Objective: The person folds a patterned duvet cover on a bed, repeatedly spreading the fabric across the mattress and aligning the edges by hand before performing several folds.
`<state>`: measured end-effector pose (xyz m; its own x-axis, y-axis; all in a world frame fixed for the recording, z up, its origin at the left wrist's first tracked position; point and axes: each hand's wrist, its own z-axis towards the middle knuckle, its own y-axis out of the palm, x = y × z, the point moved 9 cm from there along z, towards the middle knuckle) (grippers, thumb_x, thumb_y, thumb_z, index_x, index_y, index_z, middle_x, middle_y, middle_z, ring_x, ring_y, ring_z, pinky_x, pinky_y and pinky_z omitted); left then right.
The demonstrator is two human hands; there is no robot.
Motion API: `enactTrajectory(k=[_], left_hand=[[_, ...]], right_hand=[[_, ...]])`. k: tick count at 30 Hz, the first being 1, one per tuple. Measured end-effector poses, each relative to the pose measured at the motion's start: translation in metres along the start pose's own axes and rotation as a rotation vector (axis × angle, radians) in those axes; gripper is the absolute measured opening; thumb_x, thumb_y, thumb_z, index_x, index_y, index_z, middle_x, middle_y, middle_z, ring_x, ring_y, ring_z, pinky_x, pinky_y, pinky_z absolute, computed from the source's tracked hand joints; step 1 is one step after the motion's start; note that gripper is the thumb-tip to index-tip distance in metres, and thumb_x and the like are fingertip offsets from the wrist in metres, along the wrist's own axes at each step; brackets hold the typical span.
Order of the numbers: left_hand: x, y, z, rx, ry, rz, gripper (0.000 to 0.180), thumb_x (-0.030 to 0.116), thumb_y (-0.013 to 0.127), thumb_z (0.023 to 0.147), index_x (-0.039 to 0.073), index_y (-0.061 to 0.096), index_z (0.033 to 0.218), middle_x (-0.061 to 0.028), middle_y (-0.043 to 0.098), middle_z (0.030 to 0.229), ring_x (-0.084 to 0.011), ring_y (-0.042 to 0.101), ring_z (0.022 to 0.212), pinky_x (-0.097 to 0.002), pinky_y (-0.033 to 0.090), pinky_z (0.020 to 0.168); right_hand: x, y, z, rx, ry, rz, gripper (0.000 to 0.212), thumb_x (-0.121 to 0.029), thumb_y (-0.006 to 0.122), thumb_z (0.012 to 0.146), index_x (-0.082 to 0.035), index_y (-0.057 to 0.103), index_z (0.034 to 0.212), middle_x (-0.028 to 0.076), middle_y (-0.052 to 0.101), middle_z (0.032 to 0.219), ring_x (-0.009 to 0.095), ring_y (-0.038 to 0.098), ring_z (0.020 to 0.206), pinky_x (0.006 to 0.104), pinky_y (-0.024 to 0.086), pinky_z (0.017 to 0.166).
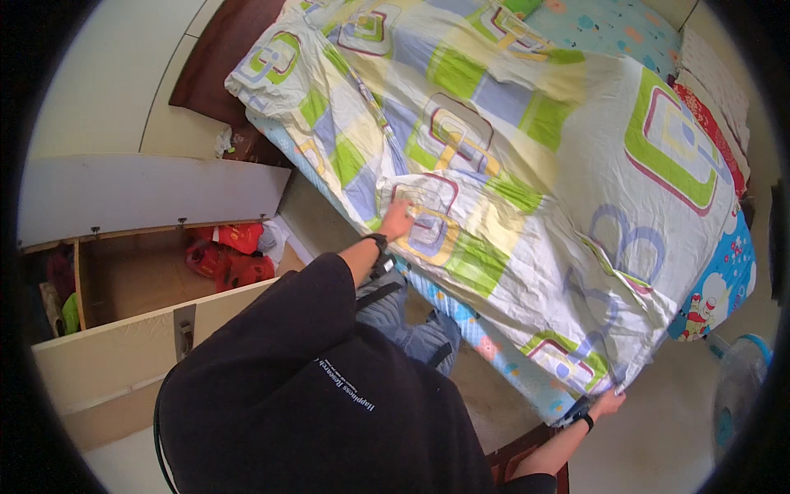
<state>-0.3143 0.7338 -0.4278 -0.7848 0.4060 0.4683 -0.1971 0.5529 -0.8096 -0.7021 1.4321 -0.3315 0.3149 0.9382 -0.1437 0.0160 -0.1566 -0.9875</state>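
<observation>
A patterned quilt (568,239) in white, green, yellow and blue lies spread over the bed, with creases and bunched folds along its near side. My left hand (397,221) is closed on the quilt near the middle of its near side. Farther right, my right hand (609,402) grips the quilt's near right corner by the edge. Beneath the cloth shows the light blue floral mattress (527,380). Both wrists wear dark bands.
At the left a storage chest (123,362) stands with its lid (156,193) raised and red bags (234,255) inside. Right of the bed is a standing fan (741,395). A blue cartoon-print cloth (720,284) hangs at the bed's right end. Folded bedding (714,107) lies at the far right.
</observation>
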Motion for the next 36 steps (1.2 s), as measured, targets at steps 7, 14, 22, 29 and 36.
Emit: enactTrajectory(k=[7,14,22,29,36], left_hand=[[-0.021,-0.072,0.065,0.168,0.209,0.134,0.038,-0.007,0.043,0.063,0.004,0.047,0.1,-0.0163,0.045,0.099,-0.0328,0.042,0.094,-0.0374,0.036,0.08],[0.009,-0.05,0.11,-0.119,0.637,0.355,0.05,-0.005,0.052,0.059,0.012,0.046,0.106,-0.0114,0.038,0.115,-0.0281,0.032,0.112,-0.0443,0.022,0.092],[-0.038,0.0,0.111,-0.541,0.608,0.496,0.029,0.03,0.057,0.067,0.013,0.056,0.09,-0.0106,0.057,0.072,-0.0253,0.052,0.085,-0.0459,0.027,0.087],[-0.017,-0.104,0.167,-0.088,0.415,-0.056,0.03,0.015,0.053,0.071,0.007,0.048,0.1,-0.016,0.055,0.082,-0.0341,0.051,0.079,-0.0407,0.04,0.068],[0.043,-0.116,0.254,0.344,0.408,0.209,0.045,0.005,0.052,0.066,0.01,0.042,0.109,-0.0119,0.042,0.11,-0.0267,0.035,0.106,-0.0448,0.024,0.085]], right_hand=[[-0.259,-0.017,-0.126,0.328,-0.81,0.084,0.053,-0.007,0.054,0.058,0.0,0.042,0.11,0.018,0.04,0.114,0.032,0.036,0.106,0.0386,0.028,0.091],[-0.447,0.105,-0.211,-0.211,-1.168,-0.012,0.059,-0.01,0.06,0.064,-0.007,0.036,0.118,0.014,0.036,0.12,0.029,0.029,0.114,0.0394,0.023,0.095],[-0.443,0.213,-0.145,-0.371,-0.986,-0.481,0.029,-0.018,0.054,0.072,-0.009,0.048,0.099,0.015,0.057,0.082,0.031,0.053,0.085,0.0413,0.037,0.08],[-0.419,0.172,-0.077,-0.217,-0.897,-0.435,0.019,-0.016,0.046,0.075,-0.014,0.053,0.092,0.016,0.057,0.078,0.034,0.054,0.075,0.0435,0.043,0.064],[-0.43,0.172,-0.065,0.019,-0.843,-0.515,0.034,-0.023,0.049,0.07,-0.006,0.047,0.1,0.018,0.052,0.095,0.033,0.049,0.089,0.0455,0.041,0.067]])
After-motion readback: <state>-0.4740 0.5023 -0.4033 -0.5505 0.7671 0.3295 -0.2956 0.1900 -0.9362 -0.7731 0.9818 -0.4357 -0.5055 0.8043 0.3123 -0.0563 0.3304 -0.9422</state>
